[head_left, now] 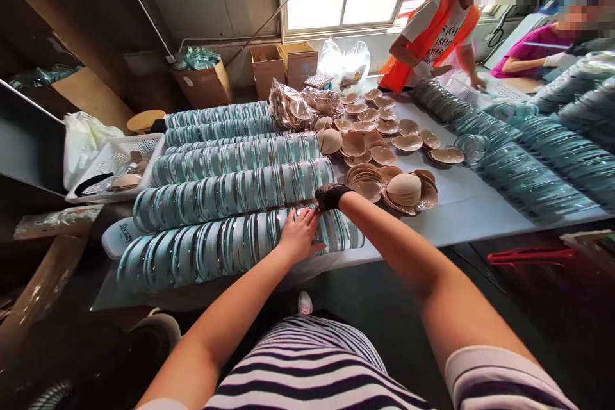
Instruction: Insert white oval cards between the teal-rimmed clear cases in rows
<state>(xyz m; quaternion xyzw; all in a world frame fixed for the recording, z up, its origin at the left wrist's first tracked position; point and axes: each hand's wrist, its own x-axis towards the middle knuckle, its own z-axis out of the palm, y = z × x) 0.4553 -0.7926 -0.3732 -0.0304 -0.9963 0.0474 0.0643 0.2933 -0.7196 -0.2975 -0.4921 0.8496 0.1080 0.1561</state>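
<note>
The nearest row of clear, teal-rimmed round cases (230, 246) lies at the surface's (471, 205) near edge, long axis left to right. The left hand (298, 237) presses it, fingers spread; the right hand (330, 195) (dark-gloved) looks clenched at the row's top. A white basket (115, 157) holds beige cups.

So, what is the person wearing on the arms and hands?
The left hand is bare. The right hand wears a dark mesh-like glove. Both forearms are bare. A short sleeve, pale with dark stripes, shows at the right upper arm.
</note>
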